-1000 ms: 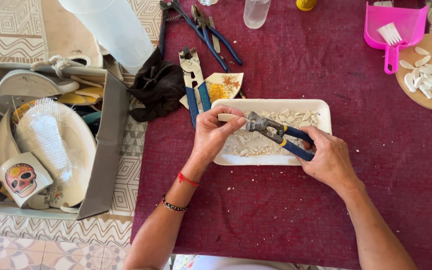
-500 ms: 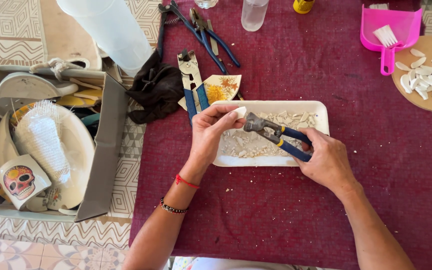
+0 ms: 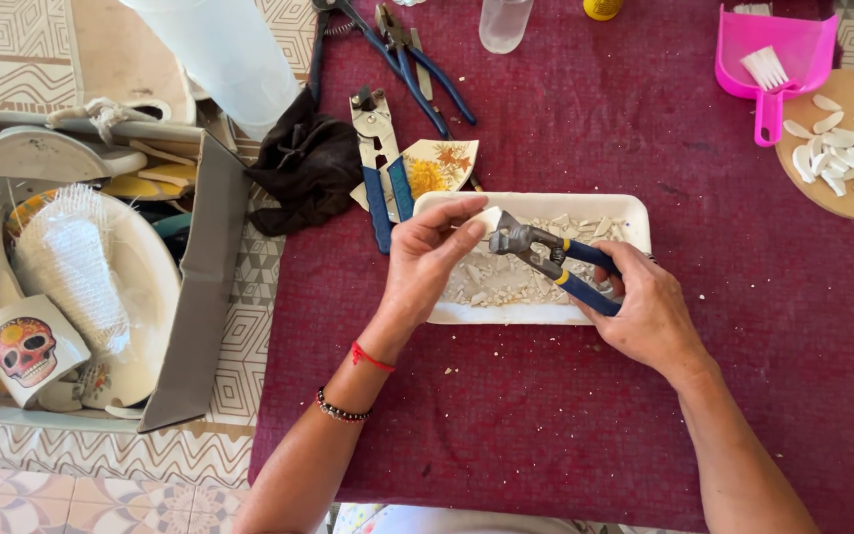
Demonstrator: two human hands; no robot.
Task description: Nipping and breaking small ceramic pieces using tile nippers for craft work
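My left hand (image 3: 427, 262) pinches a small white ceramic piece (image 3: 487, 220) above a white rectangular tray (image 3: 635, 213) that holds several pale chips. My right hand (image 3: 649, 311) grips blue-handled nippers (image 3: 546, 259), whose metal jaws bite the edge of that white piece. Both hands hover over the tray, on a dark red cloth (image 3: 565, 415) that covers the table.
A grey box (image 3: 205, 297) of plates and a skull mug (image 3: 24, 348) stands at left. Beyond the tray lie a second pair of blue-handled nippers (image 3: 380, 168), a flowered shard (image 3: 437, 166), a black cloth (image 3: 303, 168) and pliers (image 3: 417, 59). A pink dustpan (image 3: 773, 49) and a round board (image 3: 842, 188) of white pieces sit at right.
Both hands and the nippers have stayed over the tray with only a slight shift. The white piece is still held between the left fingers and the jaws.
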